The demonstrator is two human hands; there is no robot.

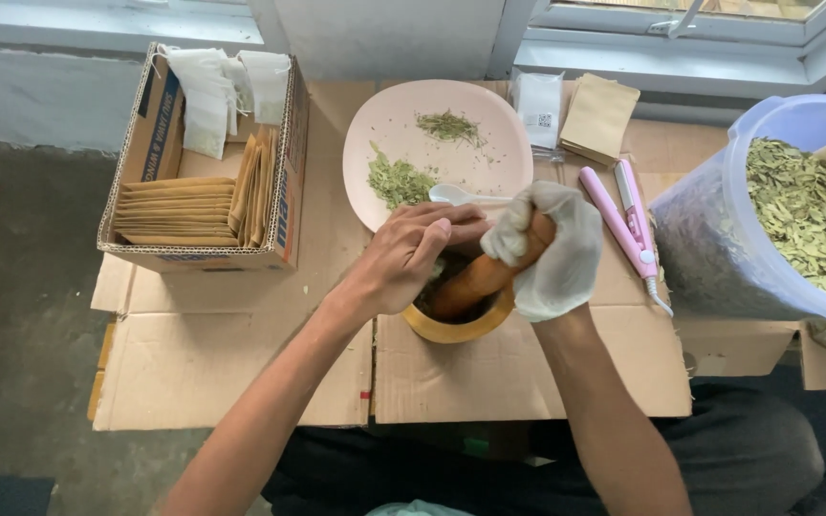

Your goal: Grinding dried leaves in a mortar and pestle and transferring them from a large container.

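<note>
Flattened cardboard sheets cover the floor below a white wall and window sill, and the work sits in the middle of them. At the centre stands a wooden mortar, round and yellow-rimmed, resting flat on the cardboard. The right hand, in a thin white glove, is clenched around the upper end of a brown wooden pestle, which leans from upper right down into the bowl. The left hand, bare, lies over the far left rim of the mortar with fingers curled, steadying it; whether it grips the rim or only presses on it cannot be told.

The pestle looks stiff and fairly heavy, smooth enough to slip in a glove, so a full fist near the top suits it. The mortar seems solid and best held by its rim.

Just beyond, a pale pink plate carries two small heaps of dried green herb and a white plastic spoon. To the right lie a pink handheld sealer and a large clear tub of dried leaves. On the far left is a cardboard box of brown paper sachets.
</note>
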